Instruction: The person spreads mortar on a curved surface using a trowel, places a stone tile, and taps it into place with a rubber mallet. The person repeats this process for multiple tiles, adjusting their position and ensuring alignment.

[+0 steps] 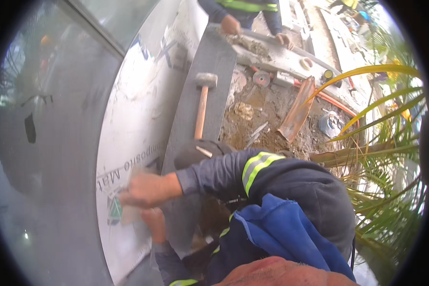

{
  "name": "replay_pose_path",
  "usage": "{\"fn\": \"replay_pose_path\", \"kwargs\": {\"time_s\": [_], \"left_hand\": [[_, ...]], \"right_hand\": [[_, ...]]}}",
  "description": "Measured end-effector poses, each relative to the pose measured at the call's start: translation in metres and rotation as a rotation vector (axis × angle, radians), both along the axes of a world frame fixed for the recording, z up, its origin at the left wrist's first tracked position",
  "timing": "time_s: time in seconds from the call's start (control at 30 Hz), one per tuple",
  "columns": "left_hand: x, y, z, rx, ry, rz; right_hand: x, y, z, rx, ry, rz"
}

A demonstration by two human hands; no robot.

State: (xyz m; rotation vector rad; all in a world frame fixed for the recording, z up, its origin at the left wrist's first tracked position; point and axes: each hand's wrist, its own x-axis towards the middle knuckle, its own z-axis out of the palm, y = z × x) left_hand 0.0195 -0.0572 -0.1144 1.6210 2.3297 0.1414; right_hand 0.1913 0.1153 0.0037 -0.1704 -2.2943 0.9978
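Both my hands are close together at the lower left, against a white printed panel (128, 114). My right hand (150, 188), the upper one, is curled and smeared by motion. Just below it, my left hand (152, 220) is closed. A blurred beige thing (129, 215) shows beside the fingers; its kind cannot be made out. Behind it, a green mark (114, 209) shows on the panel. A mallet (202, 112) with a pale block head and wooden handle lies on a dark grey slab (183, 119), beyond my right forearm.
A grey reflective surface (57, 133) fills the left. At the top, a co-worker's hands (231, 25) rest at a dusty pale slab (276, 57). On the dirt lie a round disc (261, 78), a brown metal channel (298, 109) and an orange hose (338, 102). Palm leaves (381, 200) hang right.
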Motion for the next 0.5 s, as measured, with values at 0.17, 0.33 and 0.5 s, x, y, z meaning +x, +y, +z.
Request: {"fn": "replay_pose_path", "kwargs": {"time_s": [0.17,0.33,0.5], "left_hand": [[0.059,0.032,0.088,0.389,-0.711,0.237],[0.125,0.072,0.119,0.854,-1.235,0.198],[0.139,0.096,0.141,0.756,-1.123,0.075]], "right_hand": [[0.034,0.02,-0.011,0.059,0.274,-0.086],[0.071,0.036,-0.012,-0.256,0.061,0.144],[0.086,0.056,-0.016,-0.248,0.254,0.099]]}}
